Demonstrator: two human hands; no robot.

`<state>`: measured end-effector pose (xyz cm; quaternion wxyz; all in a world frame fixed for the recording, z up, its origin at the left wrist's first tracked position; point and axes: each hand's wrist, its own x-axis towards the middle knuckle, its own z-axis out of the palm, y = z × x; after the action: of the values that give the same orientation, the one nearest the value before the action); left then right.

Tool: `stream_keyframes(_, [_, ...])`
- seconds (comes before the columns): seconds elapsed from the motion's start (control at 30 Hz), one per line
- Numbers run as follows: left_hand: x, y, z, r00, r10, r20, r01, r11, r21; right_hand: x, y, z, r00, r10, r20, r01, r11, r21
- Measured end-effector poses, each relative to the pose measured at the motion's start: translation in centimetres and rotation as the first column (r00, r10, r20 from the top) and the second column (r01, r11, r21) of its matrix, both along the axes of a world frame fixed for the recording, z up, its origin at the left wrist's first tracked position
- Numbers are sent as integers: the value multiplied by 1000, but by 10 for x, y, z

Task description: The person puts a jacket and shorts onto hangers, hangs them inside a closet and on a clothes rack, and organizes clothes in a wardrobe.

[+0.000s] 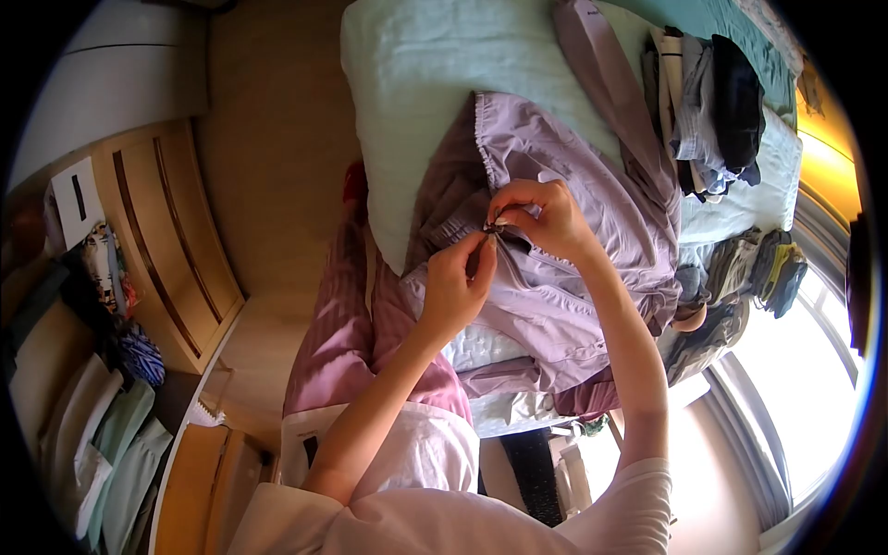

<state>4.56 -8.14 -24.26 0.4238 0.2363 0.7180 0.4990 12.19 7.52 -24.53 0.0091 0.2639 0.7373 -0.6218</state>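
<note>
A mauve jacket (592, 277) lies spread over the bed in front of me, creased, with a gathered elastic edge and one sleeve (610, 83) stretched toward the far side. My left hand (459, 285) pinches a small dark fastener (491, 228) at the jacket's edge from the near side. From the right, my right hand (544, 218) pinches at the same spot, its fingertips almost meeting the left ones. The fastener looks like part of a zipper, but fingers hide most of it.
The pale green bed cover (398, 120) lies under the jacket. Folded dark and grey clothes (708, 106) are stacked at the far right, with more folded garments (731, 264) nearer the window. A wooden cabinet (171, 240) and hanging clothes (120, 462) stand at left.
</note>
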Motion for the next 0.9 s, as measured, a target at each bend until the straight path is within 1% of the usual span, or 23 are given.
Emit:
stream_keyframes(0.1, [1, 2, 0, 1000, -8, -13, 8, 1000, -4, 2, 0, -2, 1000, -9, -15, 9, 1000, 0])
stream_keyframes(0.17, [2, 2, -1, 1000, -13, -29, 12, 1000, -9, 2, 1, -2, 996, 44, -75, -37, 995, 94])
stream_keyframes(0.2, [3, 2, -1, 1000, -5, -22, 5, 1000, -13, 1, 2, 0, 996, 43, -74, -36, 995, 94])
stream_keyframes(0.27, [6, 1, -3, 1000, 0, -8, 0, 1000, -17, 0, 3, 5, 991, 107, -79, -93, 981, 168])
stream_keyframes(0.3, [7, 0, -5, 1000, -6, -4, 6, 1000, -22, 0, 3, 3, 991, 107, -74, -93, 981, 168])
stream_keyframes(0.37, [5, 0, -6, 1000, -12, -2, 12, 1000, -27, 0, 4, -3, 977, 168, -134, -132, 962, 240])
stream_keyframes(0.4, [3, -1, -6, 999, -52, -1, 52, 997, -59, 0, 3, -2, 977, 167, -134, -131, 962, 239])
stream_keyframes(0.43, [1, 0, -7, 996, -92, 2, 92, 991, -92, -2, 3, -1, 980, 159, -120, -133, 971, 199])
stream_keyframes(0.47, [0, -1, -9, 996, -93, 2, 93, 991, -94, -3, 2, 0, 983, 152, -106, -134, 978, 160])
stream_keyframes(0.53, [-1, -2, -13, 999, -47, 3, 47, 998, -38, -4, 2, -2, 985, 140, -100, -124, 981, 146])
stream_keyframes(0.57, [-1, -2, -13, 999, -46, 3, 46, 998, -38, -4, 2, -2, 987, 128, -92, -115, 984, 136])
stream_keyframes(0.6, [0, -2, -13, 1000, -3, 0, 3, 999, -37, -5, 2, -1, 987, 129, -92, -116, 984, 135])
stream_keyframes(0.63, [1, -2, -12, 999, 40, -2, -40, 999, -36, -5, 2, 0, 988, 127, -83, -114, 983, 146])
stream_keyframes(0.67, [2, -2, -12, 999, 41, 0, -41, 998, -37, -5, 1, 2, 989, 126, -73, -114, 981, 157])
stream_keyframes(0.7, [4, -2, -10, 996, 92, -12, -92, 995, -30, -5, 0, 3, 989, 130, -72, -118, 981, 156])
stream_keyframes(0.73, [4, -3, -9, 990, 140, -24, -140, 990, -22, -4, -2, 5, 988, 148, -53, -136, 972, 194])
stream_keyframes(0.77, [5, -4, -8, 990, 141, -24, -141, 990, -23, -4, -3, 7, 986, 165, -34, -153, 961, 232])
stream_keyframes(0.83, [4, -5, -5, 994, 67, -88, -74, 995, -74, -3, -9, 10, 986, 161, -39, -146, 958, 248])
stream_keyframes(0.9, [-1, -4, -6, 994, 54, -99, -59, 997, -54, -2, -15, 9, 990, 109, -86, -82, 960, 267])
